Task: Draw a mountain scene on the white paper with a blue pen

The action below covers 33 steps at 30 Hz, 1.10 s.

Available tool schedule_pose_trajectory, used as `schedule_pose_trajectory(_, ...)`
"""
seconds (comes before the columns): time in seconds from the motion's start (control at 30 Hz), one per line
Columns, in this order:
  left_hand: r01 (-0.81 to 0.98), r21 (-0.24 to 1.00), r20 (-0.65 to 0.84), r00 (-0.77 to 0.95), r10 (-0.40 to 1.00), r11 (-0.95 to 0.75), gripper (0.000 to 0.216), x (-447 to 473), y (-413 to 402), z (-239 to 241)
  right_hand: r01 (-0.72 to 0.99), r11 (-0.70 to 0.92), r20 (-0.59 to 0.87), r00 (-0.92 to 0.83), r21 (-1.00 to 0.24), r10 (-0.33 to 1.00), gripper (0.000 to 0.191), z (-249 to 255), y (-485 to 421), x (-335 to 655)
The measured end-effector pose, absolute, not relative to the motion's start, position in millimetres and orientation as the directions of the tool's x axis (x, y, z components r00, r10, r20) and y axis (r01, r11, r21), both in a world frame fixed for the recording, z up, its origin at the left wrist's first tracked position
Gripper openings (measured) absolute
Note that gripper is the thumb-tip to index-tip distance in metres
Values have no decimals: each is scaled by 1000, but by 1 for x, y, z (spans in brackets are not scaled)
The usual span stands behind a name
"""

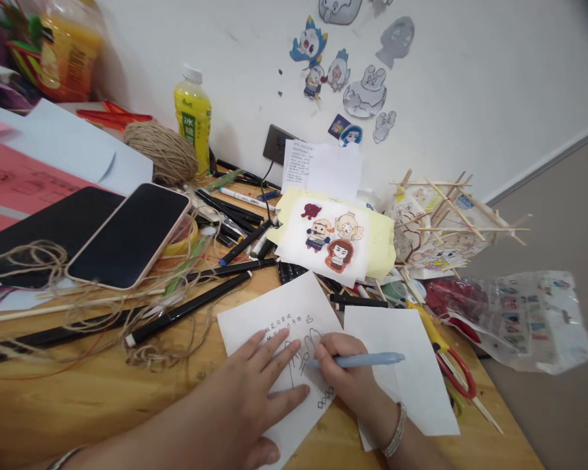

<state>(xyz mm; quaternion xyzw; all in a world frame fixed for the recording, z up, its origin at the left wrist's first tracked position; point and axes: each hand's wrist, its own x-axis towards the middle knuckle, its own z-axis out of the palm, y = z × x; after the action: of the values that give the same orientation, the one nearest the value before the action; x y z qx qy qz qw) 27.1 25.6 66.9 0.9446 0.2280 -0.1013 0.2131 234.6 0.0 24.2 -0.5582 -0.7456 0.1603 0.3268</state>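
My left hand (255,391) lies flat with fingers spread on a white paper (284,320) that bears handwriting and a small drawing, holding it down on the wooden table (93,398). My right hand (345,372), with a bracelet on the wrist, is closed around a light blue pen (367,360) whose tip touches the drawing on that paper. A second white sheet (402,359) lies under my right wrist.
Several black markers (191,303) and tangled twine (53,261) lie to the left. Two phones (132,235), a twine ball (161,151), a yellow bottle (193,117), a sticker sheet (330,241), a stick frame (451,215), red scissors (458,372) and a plastic bag (529,320) crowd the table.
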Motion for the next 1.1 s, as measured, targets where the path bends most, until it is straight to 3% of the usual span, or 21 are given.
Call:
schedule_pose_trajectory(0.23,486,404,-288,872,396,-775,75,27,25,70,710,284,290,-117,-644,950,36,25,0,235)
schedule_pose_trajectory(0.4,487,369,-317,866,385,-792,77,27,26,72,661,238,261,-66,-711,963,38,24,0,237)
schedule_pose_trajectory(0.57,482,353,-310,869,386,-802,75,29,28,79,609,287,262,-133,-740,956,41,25,0,243)
schedule_pose_trajectory(0.77,493,321,-325,859,395,-809,82,29,26,72,619,235,349,67,-749,935,36,25,-3,247)
schedule_pose_trajectory(0.93,459,310,-93,886,454,-833,68,25,20,46,634,324,328,-117,-702,938,39,24,-2,244)
schedule_pose_trajectory(1.1,441,330,-156,897,413,-835,91,27,22,25,687,411,348,-239,-600,907,37,26,1,238)
